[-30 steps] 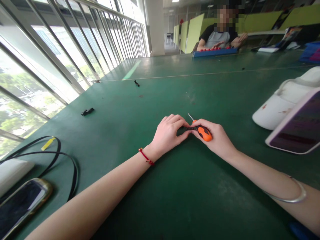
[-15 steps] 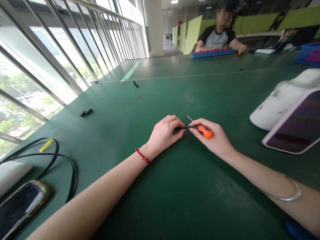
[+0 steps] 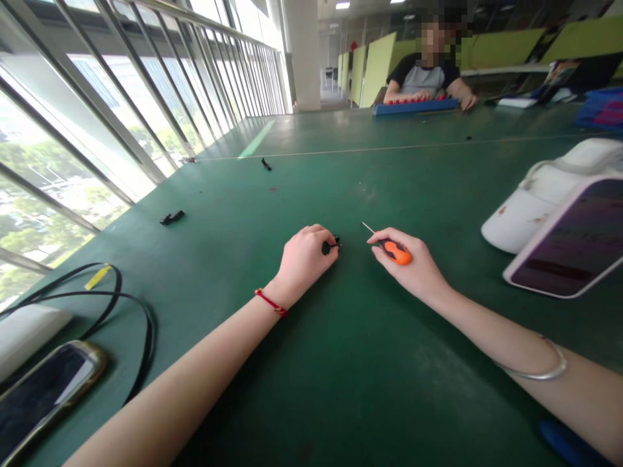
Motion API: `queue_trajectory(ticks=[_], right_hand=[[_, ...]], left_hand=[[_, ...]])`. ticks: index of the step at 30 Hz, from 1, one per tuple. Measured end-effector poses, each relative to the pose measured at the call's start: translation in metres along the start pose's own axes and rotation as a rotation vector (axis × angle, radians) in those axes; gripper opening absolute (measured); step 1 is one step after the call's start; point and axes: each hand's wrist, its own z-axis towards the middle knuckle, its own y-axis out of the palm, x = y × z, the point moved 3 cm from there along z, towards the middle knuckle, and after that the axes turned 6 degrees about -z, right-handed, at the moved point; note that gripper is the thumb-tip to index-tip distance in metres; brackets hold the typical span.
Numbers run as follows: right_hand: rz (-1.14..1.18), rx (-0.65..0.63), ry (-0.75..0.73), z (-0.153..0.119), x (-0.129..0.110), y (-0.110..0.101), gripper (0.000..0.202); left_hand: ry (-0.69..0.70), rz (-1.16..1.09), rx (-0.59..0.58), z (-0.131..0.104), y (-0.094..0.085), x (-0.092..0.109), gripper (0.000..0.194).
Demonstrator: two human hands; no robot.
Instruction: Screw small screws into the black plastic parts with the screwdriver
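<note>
My left hand (image 3: pixel 307 258), with a red cord bracelet at the wrist, is closed in a pinch just above the green table (image 3: pixel 292 402). Between its thumb and fingertips is a small black part (image 3: pixel 335 242), mostly covered, so its kind is unclear. To the right, my right hand (image 3: pixel 413 256) is wrapped round an orange and black screwdriver (image 3: pixel 396 252). Its thin metal shaft points up and left, away from me. A gap separates the two hands, and the screwdriver tip touches nothing I can see.
Small black pieces (image 3: pixel 172 218) lie at the left. A phone (image 3: pixel 53 395) and black cable (image 3: pixel 146 331) are at lower left. On the right, an upright phone (image 3: pixel 574 240) leans by a white object (image 3: pixel 520 207). Across the table sits a person behind a blue tray (image 3: pixel 416 107).
My left hand has moved left with the black part, away from my right hand; the hands were together before. My right hand has shifted slightly left, still round the screwdriver.
</note>
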Motion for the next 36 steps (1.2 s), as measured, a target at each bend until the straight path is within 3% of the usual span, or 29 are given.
queue_trajectory(ticks=[3,9,12,17,22,29,36], right_hand=[[0.002,-0.016,-0.007,-0.001,0.000,0.001,0.012],[0.004,-0.010,-0.003,-0.001,-0.001,0.001,0.012],[0.002,-0.009,-0.002,0.000,0.000,0.001,0.011],[-0.009,-0.029,-0.018,-0.001,0.001,0.003,0.011],[-0.015,-0.040,-0.030,-0.001,0.001,0.002,0.011],[-0.025,-0.043,-0.048,-0.001,0.001,0.003,0.011],[-0.030,-0.051,-0.038,-0.001,0.002,0.002,0.012]], left_hand=[[-0.145,0.117,0.106,-0.005,-0.033,-0.029,0.013],[-0.551,0.352,0.310,-0.042,-0.112,-0.123,0.029],[-0.718,0.372,0.369,-0.056,-0.135,-0.157,0.036],[-0.920,0.374,0.363,-0.063,-0.145,-0.179,0.038],[-0.925,0.326,0.272,-0.065,-0.150,-0.189,0.041],[-0.923,0.206,0.473,-0.074,-0.164,-0.204,0.036],[-0.931,0.146,0.402,-0.078,-0.159,-0.210,0.039]])
